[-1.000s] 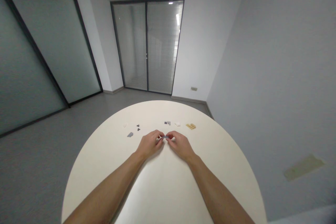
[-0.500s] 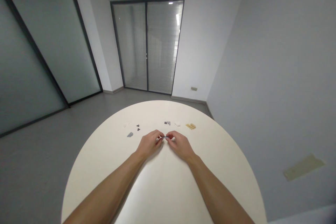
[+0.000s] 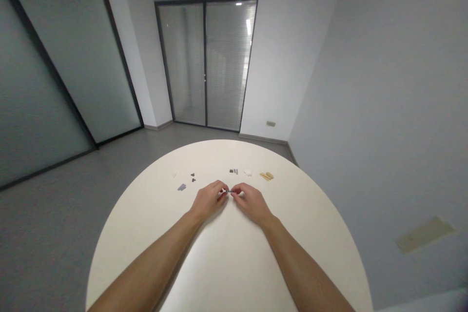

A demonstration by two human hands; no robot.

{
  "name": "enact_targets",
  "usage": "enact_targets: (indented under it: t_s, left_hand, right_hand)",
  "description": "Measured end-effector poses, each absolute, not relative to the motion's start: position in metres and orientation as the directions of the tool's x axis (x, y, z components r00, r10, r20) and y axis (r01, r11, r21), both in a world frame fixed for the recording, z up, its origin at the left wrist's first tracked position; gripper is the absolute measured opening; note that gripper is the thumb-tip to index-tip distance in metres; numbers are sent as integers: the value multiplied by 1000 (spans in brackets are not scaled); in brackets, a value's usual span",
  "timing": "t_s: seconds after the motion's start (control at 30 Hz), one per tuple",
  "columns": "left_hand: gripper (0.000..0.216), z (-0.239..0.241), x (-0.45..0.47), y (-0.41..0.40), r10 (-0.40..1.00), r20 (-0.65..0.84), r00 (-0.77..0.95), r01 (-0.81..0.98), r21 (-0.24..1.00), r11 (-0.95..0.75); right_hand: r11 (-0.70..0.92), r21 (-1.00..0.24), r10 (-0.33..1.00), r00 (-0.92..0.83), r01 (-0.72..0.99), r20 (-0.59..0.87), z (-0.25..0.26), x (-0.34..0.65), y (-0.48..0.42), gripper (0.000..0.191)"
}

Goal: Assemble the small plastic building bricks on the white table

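Observation:
My left hand (image 3: pixel 209 200) and my right hand (image 3: pixel 250 201) meet over the middle of a round cream table (image 3: pixel 226 253). Both pinch one small dark grey piece (image 3: pixel 229 191) between thumb and fingertips, just above the tabletop. The fingers of both hands are curled closed around it. Most of the piece is hidden by my fingertips.
Small loose pieces lie beyond my hands: a grey piece (image 3: pixel 182 187), dark bits (image 3: pixel 192 177), a white bit (image 3: pixel 174 174), a dark and grey pair (image 3: pixel 233 171), a white piece (image 3: pixel 247 173) and tan pieces (image 3: pixel 266 176). Glass doors (image 3: pixel 205 63) stand behind.
My hands stay in place on the small piece. The view has shifted very slightly; nothing on the table has moved.

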State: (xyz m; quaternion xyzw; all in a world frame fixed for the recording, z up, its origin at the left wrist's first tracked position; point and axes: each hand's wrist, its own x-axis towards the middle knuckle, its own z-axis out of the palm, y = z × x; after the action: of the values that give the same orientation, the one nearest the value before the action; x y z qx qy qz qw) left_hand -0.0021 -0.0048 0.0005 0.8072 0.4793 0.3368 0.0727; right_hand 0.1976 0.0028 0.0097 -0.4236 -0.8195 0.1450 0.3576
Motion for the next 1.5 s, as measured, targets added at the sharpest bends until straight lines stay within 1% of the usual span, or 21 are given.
enact_targets:
  t_s: [0.27, 0.5, 0.73, 0.83, 0.97, 1.07, 1.17, 1.27, 1.33, 1.4, 1.5]
  left_hand:
    - [15, 1, -1, -5, 832, 464, 305, 735, 441, -515]
    - [16, 3, 0, -5, 860, 427, 279, 772, 433, -466]
    - [15, -6, 2, -1, 864, 439, 247, 802, 408, -436]
    - [15, -9, 3, 1, 858, 446, 254, 800, 401, -446]
    - [15, -10, 3, 2, 852, 456, 259, 798, 396, -454]
    - [14, -9, 3, 2, 851, 456, 259, 799, 394, -454]
    - [14, -9, 3, 1, 851, 456, 260, 796, 397, -456]
    - [14, -8, 3, 1, 852, 453, 261, 795, 399, -456]
    - [14, -8, 3, 1, 856, 447, 260, 796, 402, -452]
    - [14, -7, 3, 1, 859, 440, 263, 795, 406, -451]
    - [13, -7, 3, 1, 859, 439, 263, 791, 411, -453]
  right_hand:
    - [602, -549, 796, -380, 581, 471, 7, 199, 5, 9]
    - [582, -546, 810, -373, 603, 452, 4, 200, 8, 12]
    - [504, -553, 859, -318, 664, 402, 4, 200, 14, 13]
    - [471, -511, 874, -304, 719, 378, 7, 200, 20, 13]
    - [419, -408, 896, -297, 811, 331, 13, 200, 31, 15]
    - [366, -349, 914, -265, 863, 307, 15, 197, 41, 16]
    - [318, -338, 924, -209, 886, 321, 14, 192, 51, 18]
    - [199, -380, 942, -69, 903, 329, 12, 187, 60, 15]
    - [151, -417, 941, -1, 897, 339, 11, 185, 65, 14]
    - [138, -438, 933, 32, 888, 358, 10, 183, 69, 15]
    - [126, -433, 924, 53, 892, 378, 8, 182, 75, 16]
